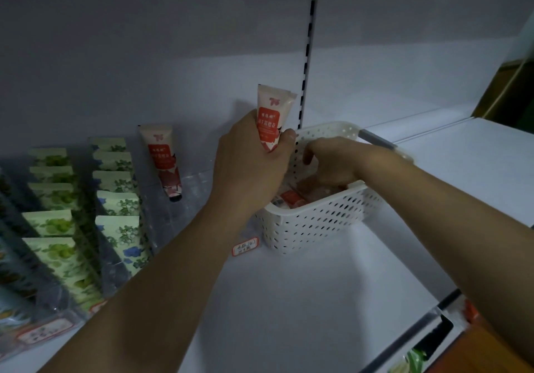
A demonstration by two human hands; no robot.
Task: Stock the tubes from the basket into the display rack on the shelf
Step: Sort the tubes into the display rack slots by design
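Observation:
My left hand [251, 159] grips a pink and red tube [271, 112] upright, just left of the white perforated basket [323, 222] on the shelf. My right hand [332, 161] reaches down into the basket among more red and pink tubes [291, 198]; whether its fingers grip one I cannot tell. One matching tube [163, 161] leans in the rightmost lane of the clear display rack [185, 199], left of the basket.
Green and blue floral tubes [118, 199] fill the rack's lanes further left. A small handwritten price label [245, 246] lies in front of the basket. A slotted upright [306, 55] runs up the back wall. The shelf edge [419, 332] is at lower right.

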